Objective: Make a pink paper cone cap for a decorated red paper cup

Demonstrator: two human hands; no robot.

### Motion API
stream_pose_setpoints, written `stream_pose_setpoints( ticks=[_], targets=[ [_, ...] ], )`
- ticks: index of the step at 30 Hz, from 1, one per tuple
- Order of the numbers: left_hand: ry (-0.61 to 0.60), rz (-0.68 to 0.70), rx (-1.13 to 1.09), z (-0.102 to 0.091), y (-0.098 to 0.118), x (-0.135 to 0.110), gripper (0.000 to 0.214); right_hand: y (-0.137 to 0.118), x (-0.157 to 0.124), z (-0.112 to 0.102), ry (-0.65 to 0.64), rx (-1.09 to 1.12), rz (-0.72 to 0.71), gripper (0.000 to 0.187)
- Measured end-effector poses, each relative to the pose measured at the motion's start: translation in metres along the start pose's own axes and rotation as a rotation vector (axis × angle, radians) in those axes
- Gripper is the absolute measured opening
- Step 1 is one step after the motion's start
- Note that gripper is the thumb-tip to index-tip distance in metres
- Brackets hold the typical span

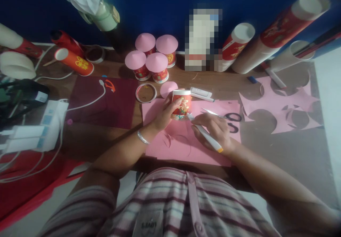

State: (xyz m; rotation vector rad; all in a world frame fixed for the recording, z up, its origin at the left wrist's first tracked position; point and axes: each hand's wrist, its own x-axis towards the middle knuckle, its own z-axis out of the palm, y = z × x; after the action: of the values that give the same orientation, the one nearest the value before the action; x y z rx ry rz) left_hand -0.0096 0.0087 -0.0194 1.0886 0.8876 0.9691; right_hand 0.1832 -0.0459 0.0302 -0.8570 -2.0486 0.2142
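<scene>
My left hand (165, 113) is closed round a red paper cup (183, 102) with a white band at its top and gold patterns. In my right hand (214, 128) is a white marker (209, 139) with a yellow-orange end; its tip meets the cup's lower edge, where some green marks show. Pink paper sheets (165, 151) lie under both hands. Scissors (231, 121) with dark handles rest on them, partly behind my right hand. Just behind the cup are a pink paper disc (168, 88) and white markers (201, 94).
Several red cups with pink cone tops (156, 63) stand at the back. A tape roll (146, 92) lies before them. Pink paper with round cut-outs (277, 102) is on the right, near tall tubes (277, 34). Cables and a white power strip (50, 127) crowd the left.
</scene>
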Motion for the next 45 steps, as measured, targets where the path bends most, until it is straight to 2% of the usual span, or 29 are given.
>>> stream_pose_setpoints(
  ticks=[11, 16, 25, 29, 35, 41, 45],
  targets=[
    [0.016, 0.063, 0.080, 0.004, 0.011, -0.001, 0.037, 0.000, 0.000, -0.001, -0.014, 0.016, -0.012, 0.018],
    [0.019, -0.019, 0.024, 0.003, 0.008, -0.002, 0.038, -0.001, 0.002, -0.001, 0.048, 0.031, -0.062, 0.017],
    [0.009, -0.061, -0.021, 0.010, 0.023, -0.005, 0.042, -0.003, 0.001, -0.001, 0.019, 0.044, -0.085, 0.016],
    [0.009, -0.062, -0.017, 0.008, 0.018, -0.005, 0.052, -0.003, 0.001, 0.000, 0.015, 0.057, -0.088, 0.017],
    [0.047, -0.015, 0.022, 0.002, 0.003, -0.003, 0.054, -0.003, 0.001, 0.000, 0.020, 0.064, -0.077, 0.019],
    [0.023, 0.028, 0.093, -0.001, 0.004, -0.003, 0.052, -0.003, 0.001, 0.001, 0.015, 0.074, -0.085, 0.020],
    [0.017, 0.020, 0.036, 0.001, 0.007, -0.002, 0.051, -0.003, 0.001, 0.000, 0.014, 0.059, -0.084, 0.021]
  ],
)
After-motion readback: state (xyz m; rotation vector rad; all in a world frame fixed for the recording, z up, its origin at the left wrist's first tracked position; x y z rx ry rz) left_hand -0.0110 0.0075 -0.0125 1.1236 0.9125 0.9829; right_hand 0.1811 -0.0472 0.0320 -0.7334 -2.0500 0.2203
